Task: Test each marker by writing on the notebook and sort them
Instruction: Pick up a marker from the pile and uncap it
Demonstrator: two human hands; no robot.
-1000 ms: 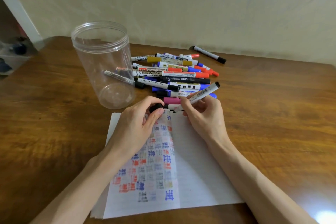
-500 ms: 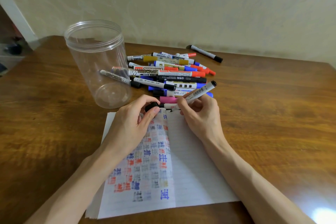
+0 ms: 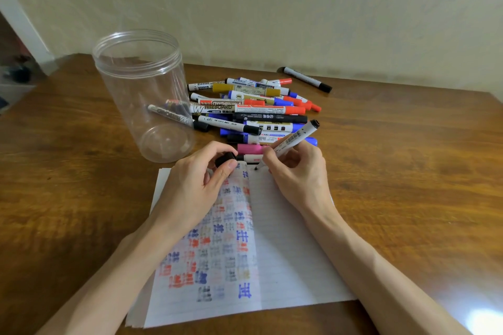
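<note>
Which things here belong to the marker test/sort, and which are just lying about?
Job: uncapped marker in right hand, tip at top edge of notebook; black cap in left hand; marker pile; lone marker set apart behind it; clear jar, probably for sorting.
Lying about: blurred clutter at far left.

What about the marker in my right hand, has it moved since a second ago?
No. The marker in the right hand still has its tip at the notebook's top edge, beside the pink marker.

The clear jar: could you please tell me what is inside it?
The jar looks empty; the white marker seen through its wall lies behind it. Its clear plastic hides nothing.
</note>
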